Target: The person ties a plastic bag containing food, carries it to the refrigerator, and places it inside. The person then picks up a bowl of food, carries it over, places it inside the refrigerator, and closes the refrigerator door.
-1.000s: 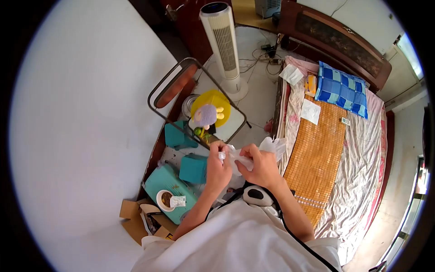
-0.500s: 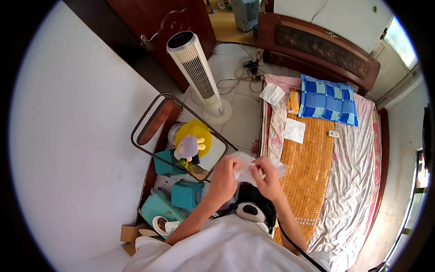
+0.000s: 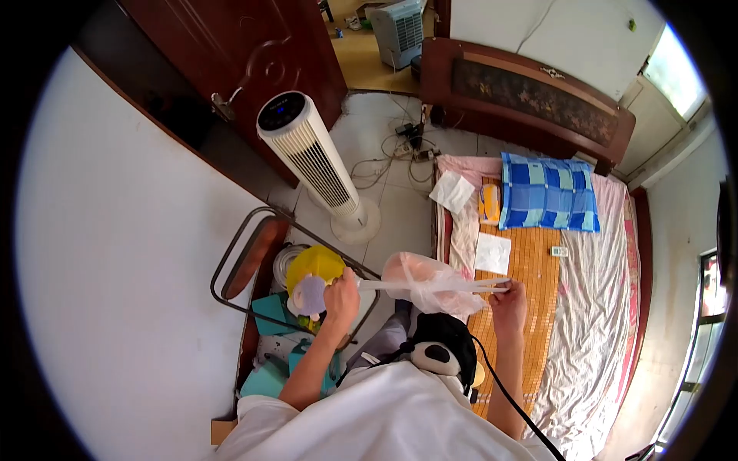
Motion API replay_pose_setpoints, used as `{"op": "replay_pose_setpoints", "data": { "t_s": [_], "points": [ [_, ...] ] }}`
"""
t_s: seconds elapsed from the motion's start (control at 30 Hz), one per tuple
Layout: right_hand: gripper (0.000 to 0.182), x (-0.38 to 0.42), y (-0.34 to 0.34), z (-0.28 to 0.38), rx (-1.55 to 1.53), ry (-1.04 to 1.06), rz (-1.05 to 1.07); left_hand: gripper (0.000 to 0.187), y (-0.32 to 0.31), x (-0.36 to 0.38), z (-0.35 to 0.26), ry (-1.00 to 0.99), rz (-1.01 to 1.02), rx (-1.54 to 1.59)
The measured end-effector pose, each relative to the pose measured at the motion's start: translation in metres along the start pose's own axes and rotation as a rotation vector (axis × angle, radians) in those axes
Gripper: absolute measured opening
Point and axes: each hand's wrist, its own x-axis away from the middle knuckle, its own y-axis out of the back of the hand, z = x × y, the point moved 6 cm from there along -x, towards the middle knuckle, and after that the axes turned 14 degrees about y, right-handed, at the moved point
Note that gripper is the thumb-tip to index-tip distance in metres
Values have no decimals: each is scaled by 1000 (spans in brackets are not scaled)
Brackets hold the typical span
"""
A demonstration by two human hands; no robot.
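A translucent white plastic bag (image 3: 430, 298) hangs in front of me, with something pinkish showing through its left part. Its handles are stretched out sideways and cross over the middle of the bag. My left hand (image 3: 343, 301) is closed on one handle, over the chair. The other handle is gripped by my right hand (image 3: 508, 306), above the edge of the bamboo mat (image 3: 530, 307). Behind my left hand lie a purple plush toy (image 3: 310, 293) and a yellow round thing (image 3: 317, 263) on the chair.
A tower fan (image 3: 319, 165) stands ahead on the tiled floor, near cables (image 3: 400, 150). To the right is a bed with a blue checked pillow (image 3: 550, 192), paper sheets (image 3: 492, 253) and an orange pack (image 3: 490, 203). A metal-framed folding chair (image 3: 250, 257) is at left.
My hands have moved well apart, drawing the bag's handles out to both sides. The bag, bunched between my fingers before, now hangs full-bodied between them. The view has tilted slightly.
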Motion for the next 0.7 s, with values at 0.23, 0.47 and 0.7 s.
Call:
{"op": "replay_pose_setpoints", "data": {
  "t_s": [0.23,0.47,0.7],
  "points": [
    [23,-63,-101,-29,362,-16,190,16,-18,-77,-8,173,308,355],
    [16,-123,-218,-41,699,-7,713,33,32,-143,-116,-50,321,724],
    [9,-195,-309,-67,896,149,1114,61,37,-240,-178,-231,379,639]
  ]
}}
